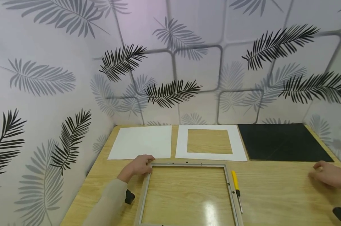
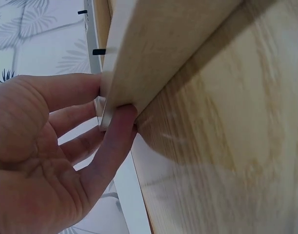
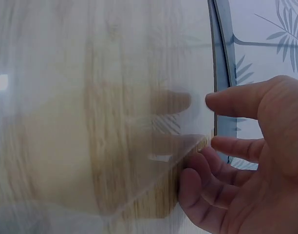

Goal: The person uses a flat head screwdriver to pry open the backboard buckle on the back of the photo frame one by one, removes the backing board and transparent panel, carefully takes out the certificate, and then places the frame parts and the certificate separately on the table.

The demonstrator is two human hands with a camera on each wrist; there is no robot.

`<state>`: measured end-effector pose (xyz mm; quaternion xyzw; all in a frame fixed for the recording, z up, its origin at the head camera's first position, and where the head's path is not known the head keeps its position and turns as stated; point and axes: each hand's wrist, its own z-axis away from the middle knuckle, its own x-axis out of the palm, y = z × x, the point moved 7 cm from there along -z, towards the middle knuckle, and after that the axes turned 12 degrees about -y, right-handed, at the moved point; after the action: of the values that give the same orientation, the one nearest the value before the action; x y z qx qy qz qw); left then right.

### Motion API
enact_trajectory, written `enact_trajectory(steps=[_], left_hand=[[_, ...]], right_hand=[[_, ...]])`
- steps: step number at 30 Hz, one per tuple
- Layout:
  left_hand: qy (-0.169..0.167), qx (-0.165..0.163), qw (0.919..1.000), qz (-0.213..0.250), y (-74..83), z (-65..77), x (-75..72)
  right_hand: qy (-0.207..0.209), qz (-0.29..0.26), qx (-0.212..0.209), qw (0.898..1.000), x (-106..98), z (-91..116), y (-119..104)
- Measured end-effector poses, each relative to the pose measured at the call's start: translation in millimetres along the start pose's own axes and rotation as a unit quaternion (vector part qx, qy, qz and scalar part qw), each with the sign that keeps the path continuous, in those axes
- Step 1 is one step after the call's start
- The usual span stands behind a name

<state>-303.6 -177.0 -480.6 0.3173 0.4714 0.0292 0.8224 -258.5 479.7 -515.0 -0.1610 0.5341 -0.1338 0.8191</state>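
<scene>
My left hand [image 1: 140,164] grips the upper left corner of a pale picture frame [image 1: 187,164], thumb on the inner side and fingers on the outer side in the left wrist view. The frame lies on the wooden table with small dark tabs along its rim. My right hand [image 1: 328,174] is over the right of the table, fingers loosely bent. In the right wrist view its fingertips [image 3: 190,183] are near what looks like a clear sheet's edge [image 3: 154,183]; contact is hard to tell. A yellow-handled screwdriver [image 1: 234,182] lies beside the frame's right side.
Along the back of the table [image 1: 275,201] lie a white sheet [image 1: 142,142], a white mat [image 1: 181,142] with a rectangular opening, and a black board [image 1: 283,142]. Behind them stands a wall [image 1: 193,72] with a feather pattern.
</scene>
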Motion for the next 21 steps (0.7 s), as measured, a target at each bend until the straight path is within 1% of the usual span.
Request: enact_trajectory(steps=[5, 10, 12, 16, 19, 21], left_hand=[[0.02, -0.015, 0.9996, -0.011, 7.4, -4.7, -0.1], [0.047, -0.038, 0.9978, -0.028, 6.6, -8.2, -1.3], [0.054, -0.043, 0.9971, -0.032, 5.6, -9.0, -2.1], [0.057, -0.052, 0.9968, -0.018, 2.1, -10.1, -2.8], [0.058, -0.056, 0.9967, -0.011, -1.3, -10.6, -2.7], [0.058, -0.054, 0.9968, -0.014, -3.0, -11.2, -2.5]], right_hand=[[0.015, 0.057, 0.015, 0.998, -2.2, -5.3, -5.5], [0.04, 0.089, 0.001, 0.995, -2.1, -10.5, -14.2], [0.043, 0.094, -0.006, 0.995, -2.2, -12.0, -15.8], [0.045, 0.096, -0.01, 0.994, -5.0, -12.9, -14.7], [0.046, 0.101, -0.01, 0.994, -6.3, -12.7, -10.9], [0.048, 0.104, -0.007, 0.993, -6.3, -12.5, -6.5]])
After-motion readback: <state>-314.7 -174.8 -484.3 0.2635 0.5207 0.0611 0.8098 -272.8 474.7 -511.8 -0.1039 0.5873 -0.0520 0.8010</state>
